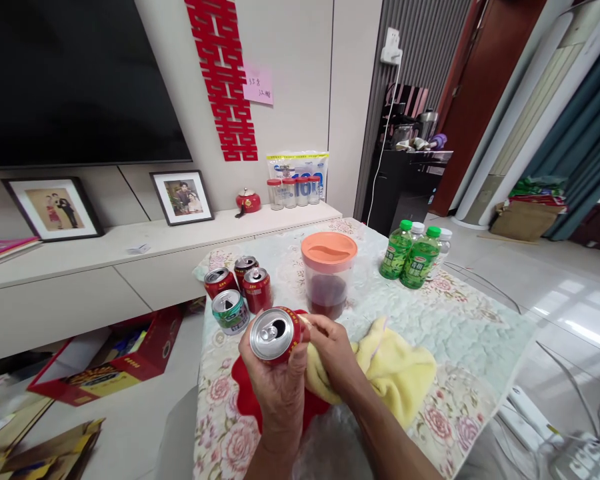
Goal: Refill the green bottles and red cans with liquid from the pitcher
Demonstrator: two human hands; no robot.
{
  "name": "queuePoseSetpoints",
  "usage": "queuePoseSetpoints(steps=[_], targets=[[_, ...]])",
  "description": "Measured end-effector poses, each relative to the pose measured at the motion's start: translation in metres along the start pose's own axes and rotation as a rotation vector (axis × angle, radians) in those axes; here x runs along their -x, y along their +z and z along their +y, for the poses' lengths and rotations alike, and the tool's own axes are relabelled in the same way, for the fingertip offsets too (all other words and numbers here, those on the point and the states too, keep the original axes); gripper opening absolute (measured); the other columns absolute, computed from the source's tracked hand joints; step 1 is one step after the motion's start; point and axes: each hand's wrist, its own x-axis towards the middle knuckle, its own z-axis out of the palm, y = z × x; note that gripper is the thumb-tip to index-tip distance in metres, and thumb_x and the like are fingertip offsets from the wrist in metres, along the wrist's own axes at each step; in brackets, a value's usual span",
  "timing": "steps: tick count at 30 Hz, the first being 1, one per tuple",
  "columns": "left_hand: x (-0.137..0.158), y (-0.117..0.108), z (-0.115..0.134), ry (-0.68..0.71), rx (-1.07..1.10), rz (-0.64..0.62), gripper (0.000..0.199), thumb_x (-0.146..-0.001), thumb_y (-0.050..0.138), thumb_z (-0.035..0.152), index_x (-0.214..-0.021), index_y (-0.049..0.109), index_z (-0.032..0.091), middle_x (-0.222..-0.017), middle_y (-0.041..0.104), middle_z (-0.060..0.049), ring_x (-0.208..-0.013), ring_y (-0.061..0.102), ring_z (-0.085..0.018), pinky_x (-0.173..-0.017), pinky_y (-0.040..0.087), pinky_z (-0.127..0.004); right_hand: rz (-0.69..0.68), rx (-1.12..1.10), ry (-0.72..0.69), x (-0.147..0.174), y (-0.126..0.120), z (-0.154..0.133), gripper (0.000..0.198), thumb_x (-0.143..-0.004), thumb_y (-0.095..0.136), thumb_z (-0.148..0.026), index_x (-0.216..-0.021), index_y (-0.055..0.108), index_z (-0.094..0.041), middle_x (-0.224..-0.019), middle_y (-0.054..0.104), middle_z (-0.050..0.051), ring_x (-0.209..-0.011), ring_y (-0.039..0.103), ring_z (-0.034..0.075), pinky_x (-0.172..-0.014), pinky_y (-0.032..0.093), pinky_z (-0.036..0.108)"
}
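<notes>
My left hand [277, 393] is wrapped round a red drink can [275, 337], its opened silver top tilted toward me. Against the can's right side, my right hand [333, 347] grips a yellow cloth [397, 367], which trails to the right over the table. Below both hands lies a red scalloped tray [247, 393], partly covered by them. Just beyond stands a clear plastic pitcher [313, 283] with an orange lid [329, 248] and dark liquid inside. To the left, several opened cans are grouped, among them a red can [258, 290] and a green can [231, 312].
Green-labelled bottles [420, 259] stand at the table's right, beside white-capped ones. The table wears a floral quilted cover [475, 327]. Behind it runs a white cabinet [240, 223] bearing jars [290, 193] and framed photos [181, 198]. A red box [145, 363] sits on the floor left.
</notes>
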Motion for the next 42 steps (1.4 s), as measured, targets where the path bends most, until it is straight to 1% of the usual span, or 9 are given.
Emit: queuePoseSetpoints(steps=[3, 6, 12, 18, 21, 24, 30, 36, 42], targets=[[0.001, 0.001, 0.0, -0.006, 0.029, -0.03, 0.073, -0.069, 0.079, 0.056, -0.128, 0.045, 0.029, -0.127, 0.072, -0.01, -0.104, 0.077, -0.029, -0.089, 0.064, -0.04, -0.059, -0.119, 0.048, 0.001, 0.004, 0.0, 0.026, -0.083, 0.071, -0.041, -0.093, 0.079, -0.019, -0.091, 0.08, 0.007, -0.086, 0.073, 0.026, -0.087, 0.056, 0.04], [-0.001, 0.001, -0.001, 0.009, 0.028, -0.043, 0.072, -0.07, 0.08, 0.053, -0.129, 0.048, 0.029, -0.133, 0.069, -0.01, -0.111, 0.074, -0.03, -0.094, 0.062, -0.04, -0.14, -0.23, 0.087, 0.004, 0.006, -0.003, 0.031, -0.086, 0.067, -0.047, -0.093, 0.076, -0.019, -0.089, 0.079, 0.009, -0.078, 0.072, 0.025, -0.076, 0.057, 0.038], [-0.006, 0.001, -0.002, 0.063, -0.019, 0.05, 0.068, -0.071, 0.076, 0.062, -0.124, 0.05, 0.028, -0.117, 0.072, -0.008, -0.097, 0.074, -0.028, -0.082, 0.062, -0.038, -0.301, -0.27, 0.128, 0.01, 0.003, -0.007, 0.039, -0.082, 0.078, -0.057, -0.089, 0.073, -0.019, -0.079, 0.073, 0.006, -0.077, 0.069, 0.022, -0.07, 0.053, 0.031], [-0.012, -0.004, -0.006, 0.056, 0.037, -0.009, 0.061, -0.075, 0.078, 0.057, -0.122, 0.055, 0.026, -0.108, 0.075, -0.006, -0.093, 0.075, -0.026, -0.083, 0.061, -0.036, -0.323, -0.225, 0.193, 0.008, -0.003, -0.003, 0.05, -0.076, 0.083, -0.063, -0.076, 0.065, -0.017, -0.071, 0.065, 0.002, -0.061, 0.056, 0.013, -0.062, 0.043, 0.025], [-0.016, -0.006, -0.006, 0.028, -0.026, 0.029, 0.061, -0.073, 0.079, 0.056, -0.12, 0.054, 0.027, -0.114, 0.075, -0.006, -0.097, 0.075, -0.027, -0.082, 0.061, -0.036, -0.3, -0.198, 0.212, 0.009, -0.003, -0.003, 0.053, -0.075, 0.083, -0.065, -0.072, 0.062, -0.017, -0.068, 0.063, 0.001, -0.06, 0.054, 0.012, -0.06, 0.042, 0.025], [-0.016, -0.004, -0.003, -0.029, -0.052, 0.018, 0.064, -0.073, 0.079, 0.054, -0.123, 0.048, 0.028, -0.123, 0.074, -0.01, -0.1, 0.076, -0.029, -0.081, 0.062, -0.037, -0.217, -0.16, 0.201, 0.007, -0.004, 0.0, 0.052, -0.076, 0.082, -0.064, -0.072, 0.062, -0.017, -0.068, 0.063, 0.001, -0.061, 0.054, 0.013, -0.062, 0.043, 0.026], [-0.008, 0.002, 0.002, -0.096, -0.089, -0.129, 0.07, -0.075, 0.079, 0.046, -0.134, 0.043, 0.029, -0.125, 0.074, -0.01, -0.107, 0.076, -0.031, -0.088, 0.062, -0.042, 0.022, -0.071, 0.045, -0.001, -0.011, 0.007, 0.034, -0.078, 0.084, -0.048, -0.084, 0.071, -0.018, -0.081, 0.068, 0.001, -0.077, 0.059, 0.016, -0.072, 0.048, 0.026], [-0.008, 0.001, 0.0, -0.089, -0.196, -0.214, 0.07, -0.08, 0.074, 0.051, -0.137, 0.043, 0.026, -0.129, 0.07, -0.014, -0.12, 0.07, -0.034, -0.098, 0.057, -0.046, 0.027, -0.02, -0.094, 0.006, -0.013, -0.003, 0.029, -0.086, 0.076, -0.046, -0.096, 0.079, -0.018, -0.09, 0.075, 0.007, -0.084, 0.065, 0.021, -0.079, 0.052, 0.033], [-0.006, 0.0, 0.002, -0.118, -0.292, -0.273, 0.06, -0.088, 0.06, 0.056, -0.137, 0.047, 0.023, -0.135, 0.067, -0.016, -0.122, 0.067, -0.034, -0.101, 0.054, -0.048, 0.066, 0.013, -0.33, 0.012, -0.011, -0.01, 0.023, -0.084, 0.076, -0.04, -0.102, 0.082, -0.027, -0.108, 0.073, 0.004, -0.103, 0.067, 0.021, -0.092, 0.052, 0.031]])
